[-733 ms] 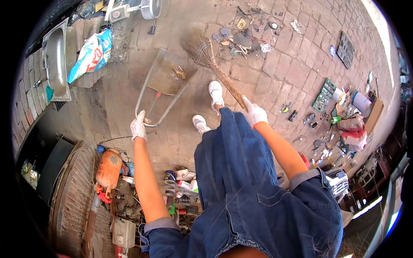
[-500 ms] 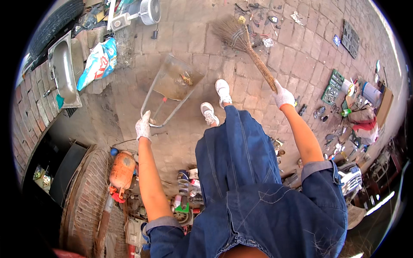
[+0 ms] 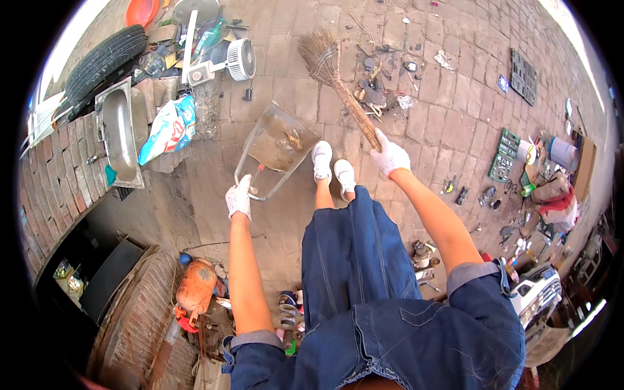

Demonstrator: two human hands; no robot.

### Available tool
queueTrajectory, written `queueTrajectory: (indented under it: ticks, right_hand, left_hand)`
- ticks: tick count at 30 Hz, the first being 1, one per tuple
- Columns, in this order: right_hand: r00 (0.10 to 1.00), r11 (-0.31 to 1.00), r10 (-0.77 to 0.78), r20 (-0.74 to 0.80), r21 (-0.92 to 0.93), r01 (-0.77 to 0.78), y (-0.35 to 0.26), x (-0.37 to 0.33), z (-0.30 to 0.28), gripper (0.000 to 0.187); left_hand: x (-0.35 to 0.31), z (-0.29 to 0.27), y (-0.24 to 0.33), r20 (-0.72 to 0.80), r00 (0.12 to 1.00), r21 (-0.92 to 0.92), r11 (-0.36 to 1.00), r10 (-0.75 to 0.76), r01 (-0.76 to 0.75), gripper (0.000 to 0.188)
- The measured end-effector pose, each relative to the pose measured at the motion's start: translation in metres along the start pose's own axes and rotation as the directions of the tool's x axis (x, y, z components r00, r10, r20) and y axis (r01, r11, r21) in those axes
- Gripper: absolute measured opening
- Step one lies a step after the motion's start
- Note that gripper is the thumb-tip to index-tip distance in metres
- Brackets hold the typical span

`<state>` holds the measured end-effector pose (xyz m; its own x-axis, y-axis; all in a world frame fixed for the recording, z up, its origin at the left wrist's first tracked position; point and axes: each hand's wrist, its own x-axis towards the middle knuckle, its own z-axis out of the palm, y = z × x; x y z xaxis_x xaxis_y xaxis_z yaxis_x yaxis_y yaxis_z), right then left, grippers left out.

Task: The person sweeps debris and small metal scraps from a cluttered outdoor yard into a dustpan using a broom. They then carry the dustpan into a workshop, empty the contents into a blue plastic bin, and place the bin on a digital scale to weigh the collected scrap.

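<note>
My left hand (image 3: pixel 239 197), in a white knit glove, is closed round the metal-bar handle of a dustpan (image 3: pixel 270 156). The wide, worn pan lies in front of my feet with a little yellowish litter (image 3: pixel 293 139) in it. My right hand (image 3: pixel 390 156), also gloved, grips the end of the wooden handle of a straw broom (image 3: pixel 354 107). The broom slants away to the left, and its bristles are at the paving beyond the dustpan. Right of the bristles lies a loose heap of scraps (image 3: pixel 372 96).
At the left are a steel sink (image 3: pixel 121 133), a blue-white plastic bag (image 3: pixel 170 130), a white fan (image 3: pixel 240 60) and a tyre (image 3: pixel 107 58). An orange gas cylinder (image 3: pixel 195 286) stands near my left arm. A green tool case (image 3: pixel 504 155) and a black case (image 3: pixel 523 77) lie right.
The broom has swung left, away from above the scraps, exposing more of the heap. My right hand moved left with it. My feet have shifted; the left hand still holds the dustpan.
</note>
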<state>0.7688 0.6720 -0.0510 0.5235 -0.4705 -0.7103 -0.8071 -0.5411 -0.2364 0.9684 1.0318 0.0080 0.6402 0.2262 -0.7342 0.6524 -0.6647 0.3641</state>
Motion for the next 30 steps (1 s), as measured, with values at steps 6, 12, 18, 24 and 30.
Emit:
queueTrajectory:
  ticks: [6, 12, 18, 24, 30]
  right_hand:
    - [0.990, 0.972, 0.050, 0.130, 0.222, -0.078, -0.120, 0.099, 0.029, 0.064]
    - [0.976, 0.907, 0.194, 0.101, 0.361, -0.218, -0.043, 0.104, 0.046, 0.064]
    - [0.959, 0.914, 0.283, 0.017, 0.297, -0.275, 0.017, 0.002, -0.022, 0.064]
    - [0.893, 0.776, 0.413, 0.179, 0.443, -0.448, 0.083, -0.092, -0.024, 0.046]
    - [0.741, 0.274, 0.450, 0.499, 0.712, -0.646, 0.103, -0.104, -0.074, 0.025]
  left_hand:
    - [0.018, 0.038, 0.038, 0.008, 0.994, 0.001, 0.994, 0.107, -0.107, 0.042]
    - [0.021, 0.072, 0.088, 0.080, 0.987, 0.012, 0.990, 0.141, -0.142, 0.041]
    - [0.044, 0.103, 0.144, 0.160, 0.971, 0.036, 0.982, 0.180, -0.188, 0.042]
    - [0.047, 0.135, 0.184, 0.222, 0.939, 0.119, 0.948, 0.263, -0.294, 0.046]
    - [0.053, 0.167, 0.208, 0.215, 0.933, 0.214, 0.918, 0.289, -0.333, 0.047]
